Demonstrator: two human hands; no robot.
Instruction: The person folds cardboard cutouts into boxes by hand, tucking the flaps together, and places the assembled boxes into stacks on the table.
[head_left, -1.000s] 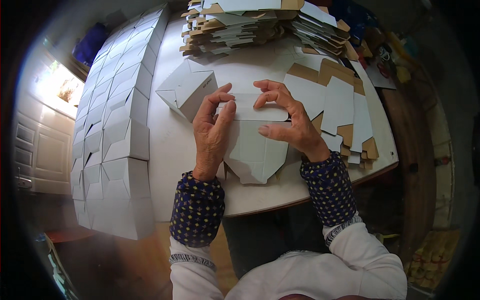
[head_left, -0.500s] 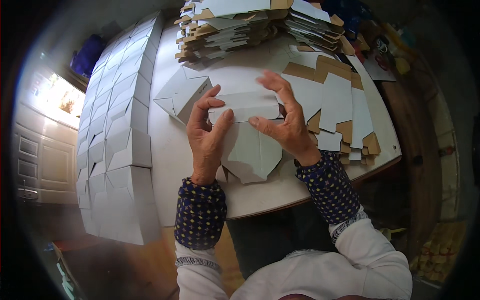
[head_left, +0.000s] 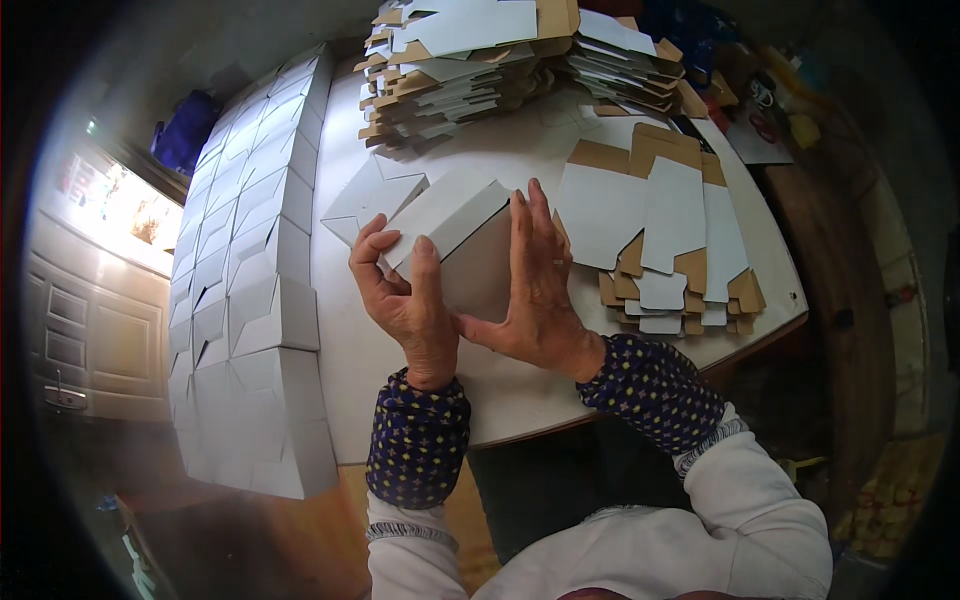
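Observation:
A small white carton box (head_left: pixel 450 222), folded up with its flap edge closed along the top, is tilted between my hands over the table. My left hand (head_left: pixel 405 300) grips its left end, thumb on the near face and fingers round the far side. My right hand (head_left: pixel 540 295) lies along the right end with fingers stretched upward and thumb spread toward the left wrist, touching the box without curling round it. Just beyond, another folded white box (head_left: pixel 362 192) rests on the table, partly hidden by the held one.
Rows of finished white boxes (head_left: pixel 255 290) line the table's left side. Flat white-and-brown carton blanks (head_left: pixel 660 215) lie at the right, and a tall stack of blanks (head_left: pixel 470 80) stands at the back. The white tabletop (head_left: pixel 520 400) ends in front of me.
The box has turned from level to slanted, its right end now farther up. My right hand has straightened its fingers and moved from the top flap down along the right side.

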